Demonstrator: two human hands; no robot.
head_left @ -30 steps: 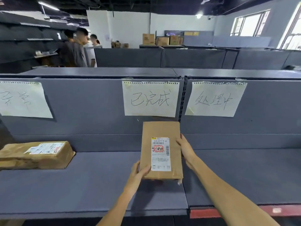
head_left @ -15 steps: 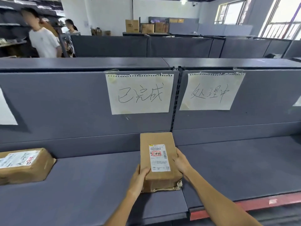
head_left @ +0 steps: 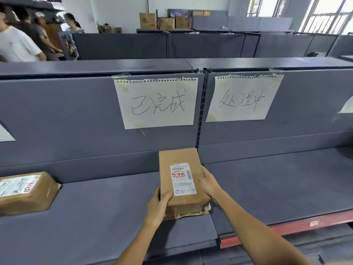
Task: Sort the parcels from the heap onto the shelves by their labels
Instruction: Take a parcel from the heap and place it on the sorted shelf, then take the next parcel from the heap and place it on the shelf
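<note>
Across the near foreground runs the grey shelf (head_left: 95, 217); on its back panel hang two handwritten paper signs, the left sign (head_left: 155, 103) and the right sign (head_left: 242, 98); at far left lies a taped brown parcel (head_left: 26, 192); below the left sign the small brown parcel (head_left: 180, 180) rests on the shelf, label up; the left hand (head_left: 157, 206) grips its near-left corner; the right hand (head_left: 207, 181) holds its right edge.

arms: bare, no sleeves | hands (head_left: 158, 205): bare, no gloves | wrists: nothing worn
</note>
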